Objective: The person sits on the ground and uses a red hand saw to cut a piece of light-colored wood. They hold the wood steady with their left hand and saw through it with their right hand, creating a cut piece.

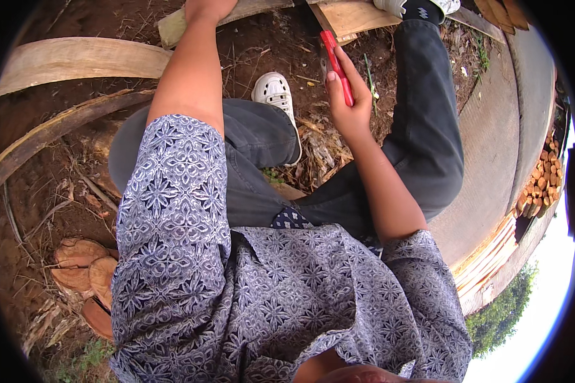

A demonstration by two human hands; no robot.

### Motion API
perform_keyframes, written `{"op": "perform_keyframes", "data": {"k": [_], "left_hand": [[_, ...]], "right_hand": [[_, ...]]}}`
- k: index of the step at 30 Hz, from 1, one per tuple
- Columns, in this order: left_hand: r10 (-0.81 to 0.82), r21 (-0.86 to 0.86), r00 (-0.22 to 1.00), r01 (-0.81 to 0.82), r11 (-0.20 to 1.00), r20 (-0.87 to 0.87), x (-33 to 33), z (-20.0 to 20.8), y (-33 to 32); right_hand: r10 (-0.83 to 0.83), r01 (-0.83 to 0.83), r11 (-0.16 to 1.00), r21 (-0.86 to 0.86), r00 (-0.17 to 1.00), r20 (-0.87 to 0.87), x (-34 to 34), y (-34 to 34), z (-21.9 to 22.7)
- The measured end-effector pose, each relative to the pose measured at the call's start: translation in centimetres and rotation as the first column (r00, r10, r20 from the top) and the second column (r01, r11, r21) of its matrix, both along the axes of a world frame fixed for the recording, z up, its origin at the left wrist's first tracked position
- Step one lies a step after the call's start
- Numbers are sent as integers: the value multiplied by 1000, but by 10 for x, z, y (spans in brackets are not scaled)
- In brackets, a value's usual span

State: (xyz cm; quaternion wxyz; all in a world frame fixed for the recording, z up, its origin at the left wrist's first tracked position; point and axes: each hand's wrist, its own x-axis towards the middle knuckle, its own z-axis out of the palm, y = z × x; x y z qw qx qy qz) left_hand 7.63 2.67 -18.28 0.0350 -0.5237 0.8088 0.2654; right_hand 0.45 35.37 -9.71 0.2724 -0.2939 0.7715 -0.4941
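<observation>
My right hand [352, 108] is closed around a slim red tool [343, 83], which points up and away from me. A bit of grey metal shows beside my thumb, but the tool's exact kind is unclear. Just past its tip lies a pale wooden plank [358, 19] on the ground. My left arm reaches to the top edge, where my left hand [211, 6] is at a long wooden board [172, 29]. Its fingers are cut off by the picture's edge, so I cannot see whether they grip the board.
A broad pale board [83, 60] and a bark-edged strip [64, 131] lie left on brown soil. Sawn log pieces [76, 262] sit at the lower left. White clogs [275, 89] are on my feet. A grey paved strip [479, 147] and stacked cut wood [543, 182] are right.
</observation>
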Motion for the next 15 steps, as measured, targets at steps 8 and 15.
{"op": "perform_keyframes", "data": {"k": [8, 15], "left_hand": [[-1, -3, 1000, 1, 1000, 20, 7, -20, -5], [-41, -23, 998, 42, 999, 44, 1, -18, -3]], "right_hand": [[33, -28, 995, 99, 998, -50, 24, 9, 39], [83, -44, 965, -260, 986, 141, -23, -99, -11]]}}
